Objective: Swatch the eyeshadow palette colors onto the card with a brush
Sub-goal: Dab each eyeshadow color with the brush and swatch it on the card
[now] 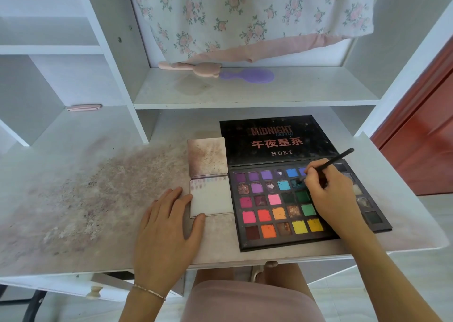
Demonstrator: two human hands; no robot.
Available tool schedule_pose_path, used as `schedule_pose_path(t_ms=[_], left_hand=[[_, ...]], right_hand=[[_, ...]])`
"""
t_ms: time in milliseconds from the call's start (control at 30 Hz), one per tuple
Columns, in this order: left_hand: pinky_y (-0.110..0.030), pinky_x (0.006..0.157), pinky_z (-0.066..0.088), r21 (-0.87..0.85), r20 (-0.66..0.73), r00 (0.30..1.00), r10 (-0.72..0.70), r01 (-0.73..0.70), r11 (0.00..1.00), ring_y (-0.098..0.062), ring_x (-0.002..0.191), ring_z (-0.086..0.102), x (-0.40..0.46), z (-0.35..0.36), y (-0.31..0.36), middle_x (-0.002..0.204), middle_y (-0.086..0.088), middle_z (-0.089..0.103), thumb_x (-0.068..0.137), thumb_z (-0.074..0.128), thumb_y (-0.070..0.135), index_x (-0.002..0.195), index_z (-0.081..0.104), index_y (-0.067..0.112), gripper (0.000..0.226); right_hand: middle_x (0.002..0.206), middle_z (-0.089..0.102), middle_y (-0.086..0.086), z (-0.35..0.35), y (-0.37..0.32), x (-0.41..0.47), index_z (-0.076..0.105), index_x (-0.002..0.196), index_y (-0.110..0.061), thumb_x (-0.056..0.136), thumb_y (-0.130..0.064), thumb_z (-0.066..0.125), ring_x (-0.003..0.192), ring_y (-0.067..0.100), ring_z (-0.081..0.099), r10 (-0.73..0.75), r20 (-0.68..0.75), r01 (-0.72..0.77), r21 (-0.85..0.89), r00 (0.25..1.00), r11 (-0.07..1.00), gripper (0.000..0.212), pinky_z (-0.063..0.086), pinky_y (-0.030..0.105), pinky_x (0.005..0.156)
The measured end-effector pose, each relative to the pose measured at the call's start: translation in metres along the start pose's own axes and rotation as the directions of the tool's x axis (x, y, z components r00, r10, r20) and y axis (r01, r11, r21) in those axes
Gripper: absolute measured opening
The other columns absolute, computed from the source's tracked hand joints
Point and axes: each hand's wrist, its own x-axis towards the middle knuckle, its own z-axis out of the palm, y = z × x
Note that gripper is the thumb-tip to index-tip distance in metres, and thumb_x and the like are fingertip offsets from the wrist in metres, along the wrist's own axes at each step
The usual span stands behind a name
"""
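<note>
Stained desk carries palette at 3 o'clock of card; flat, relaxed left hand steadies card while right hand pinches brush, loading teal.

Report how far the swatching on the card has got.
Done: a short row of faint swatches along the top edge of the card. In hand: the right hand holds the brush, tip in a dark teal pan of the eyeshadow palette, while the left hand steadies the card. Left: most of the card is blank.
</note>
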Motion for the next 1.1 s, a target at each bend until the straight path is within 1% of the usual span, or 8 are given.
schedule_pose_path(t_ms=[200,333,467,600,700,800,933,1100], left_hand=[[-0.044,0.100,0.035,0.001,-0.003,1.000,0.007,-0.007,1.000,-0.029,0.119,0.052,0.000,0.000,0.000,0.126,-0.008,0.059,0.082,0.036,0.050,0.113,0.063,0.012,0.056],[-0.042,0.101,0.033,-0.009,0.000,1.000,-0.004,0.004,1.000,-0.028,0.121,0.051,0.000,0.000,0.000,0.127,-0.008,0.058,0.081,0.049,0.043,0.114,0.063,0.013,0.047],[-0.043,0.101,0.034,-0.010,0.005,1.000,-0.009,0.009,1.000,-0.028,0.120,0.052,0.000,-0.001,0.001,0.126,-0.008,0.059,0.079,0.052,0.041,0.114,0.064,0.012,0.046],[-0.046,0.099,0.037,-0.008,-0.009,1.000,-0.008,0.008,1.000,-0.030,0.118,0.054,-0.001,-0.001,0.001,0.124,-0.009,0.060,0.078,0.053,0.039,0.112,0.065,0.012,0.045],[-0.046,0.099,0.037,-0.004,-0.012,1.000,-0.005,0.005,1.000,-0.029,0.117,0.055,0.000,-0.001,0.001,0.124,-0.009,0.060,0.078,0.053,0.039,0.111,0.065,0.012,0.044],[-0.046,0.098,0.037,0.002,-0.021,1.000,0.005,-0.005,1.000,-0.029,0.116,0.055,0.000,-0.001,0.001,0.123,-0.009,0.061,0.078,0.055,0.038,0.110,0.065,0.012,0.042],[-0.043,0.098,0.036,0.014,-0.025,1.000,0.009,-0.008,1.000,-0.028,0.115,0.056,0.000,-0.002,0.001,0.121,-0.007,0.062,0.078,0.055,0.039,0.109,0.066,0.013,0.042],[-0.043,0.098,0.037,0.017,-0.035,0.999,0.023,-0.022,1.000,-0.027,0.115,0.057,0.000,-0.002,0.001,0.121,-0.006,0.062,0.080,0.054,0.040,0.109,0.066,0.014,0.041]], right_hand=[[0.068,0.053,-0.014,0.001,0.002,0.001,0.046,0.078,-0.027,0.092,-0.014,0.047,0.068,0.001,0.055,0.015,-0.009,-0.015,-0.005,1.000,1.000,0.019,0.036,0.013,0.052],[0.073,0.057,-0.010,-0.001,0.004,0.001,0.050,0.088,-0.016,0.092,-0.015,0.046,0.073,0.000,0.057,0.040,-0.056,-0.036,0.074,0.998,0.997,0.006,0.042,0.015,0.052],[0.078,0.059,-0.007,0.001,-0.006,-0.001,0.049,0.086,-0.024,0.092,-0.012,0.047,0.077,0.003,0.060,0.017,-0.022,-0.013,0.172,1.000,0.985,0.013,0.046,0.015,0.057],[0.071,0.061,-0.012,0.013,-0.031,-0.002,0.051,0.080,-0.029,0.090,-0.007,0.049,0.072,-0.005,0.061,-0.039,0.034,0.026,0.312,0.999,0.950,0.024,0.047,0.006,0.061],[0.068,0.065,-0.008,0.032,-0.049,-0.004,0.054,0.080,-0.024,0.088,-0.006,0.051,0.071,0.003,0.064,-0.076,0.104,0.024,0.429,0.992,0.903,0.020,0.051,0.014,0.065],[0.073,0.067,-0.004,0.055,-0.062,-0.005,0.055,0.079,-0.027,0.087,-0.013,0.055,0.074,0.010,0.066,-0.098,0.185,0.009,0.430,0.978,0.903,0.016,0.054,0.025,0.070],[0.074,0.066,-0.010,0.078,-0.072,-0.003,0.055,0.081,-0.025,0.087,-0.015,0.056,0.075,-0.004,0.063,-0.112,0.250,-0.003,0.420,0.962,0.908,0.012,0.047,0.008,0.065],[0.076,0.065,-0.011,0.086,-0.074,0.000,0.052,0.077,-0.030,0.087,-0.014,0.056,0.076,-0.002,0.062,-0.110,0.275,-0.001,0.374,0.955,0.928,0.019,0.047,0.006,0.065]])
